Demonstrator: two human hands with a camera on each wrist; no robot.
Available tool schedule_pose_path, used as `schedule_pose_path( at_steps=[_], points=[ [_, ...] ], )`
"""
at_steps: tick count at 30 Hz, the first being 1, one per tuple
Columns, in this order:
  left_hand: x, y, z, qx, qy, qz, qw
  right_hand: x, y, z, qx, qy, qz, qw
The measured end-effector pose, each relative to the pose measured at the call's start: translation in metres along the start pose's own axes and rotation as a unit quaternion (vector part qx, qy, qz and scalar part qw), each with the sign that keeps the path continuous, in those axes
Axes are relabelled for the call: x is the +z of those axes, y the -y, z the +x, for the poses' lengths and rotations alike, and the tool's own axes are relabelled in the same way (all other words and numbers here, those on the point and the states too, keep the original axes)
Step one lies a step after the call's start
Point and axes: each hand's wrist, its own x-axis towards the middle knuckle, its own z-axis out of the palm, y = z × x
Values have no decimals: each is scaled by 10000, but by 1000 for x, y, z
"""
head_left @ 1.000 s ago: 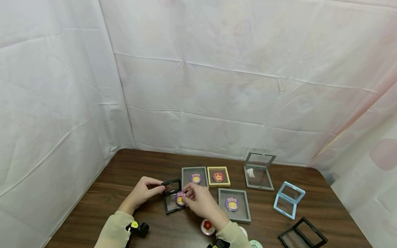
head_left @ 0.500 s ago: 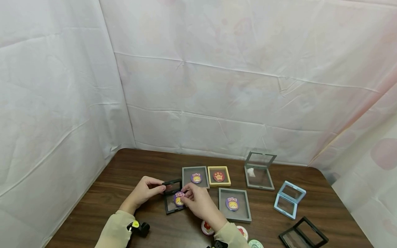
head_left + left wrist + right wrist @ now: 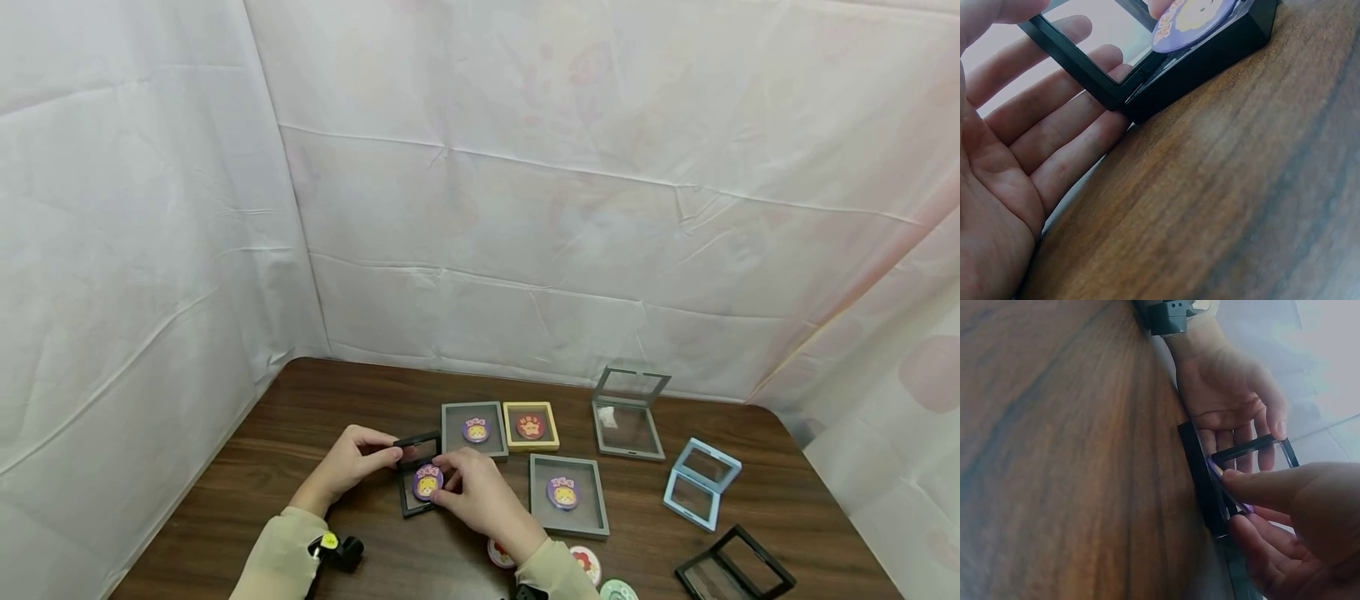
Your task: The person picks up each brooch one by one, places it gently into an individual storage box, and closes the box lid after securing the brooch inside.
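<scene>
A white cloth [image 3: 480,208] fills the upper part of the head view; below it spreads the brown desk [image 3: 408,554]. Left of bottom centre, the left hand [image 3: 341,468] pinches the raised lid of a small black case [image 3: 407,502], thumb in front and fingers behind. Just beside it, the right hand [image 3: 483,498] has its grip nearly closed, thumb and fingertips holding the edge of a purple badge. Two closed grey cases, one at lower centre [image 3: 572,523], another higher up [image 3: 453,417], each show a badge inside; a yellow case [image 3: 531,447] touches or nearly touches the upper one. Smallest, the held purple badge [image 3: 427,483] is tilted over the black case's base.
</scene>
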Motion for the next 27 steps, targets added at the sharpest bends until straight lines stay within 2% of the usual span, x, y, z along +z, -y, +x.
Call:
schedule_pose_path(
  at_steps=[5, 10, 15, 23, 27],
  points=[
    [1, 1, 0, 136, 34, -19, 9999, 0, -1, -1, -110, 88, -402, 9991],
    [0, 0, 0, 81, -22, 12, 10000, 0, 0, -2, -109, 128, -694, 9974],
    [0, 0, -1, 47, -93, 89, 9999, 2, 1, -3, -122, 146, -762, 9969],
    [1, -2, -1, -16, -132, 45, 9999, 4, -1, -4, -491, 36, -1071, 9930],
    [2, -2, -1, 41, -109, 103, 9999, 5, -1, -5, -515, 39, -1118, 9924]
  ],
)
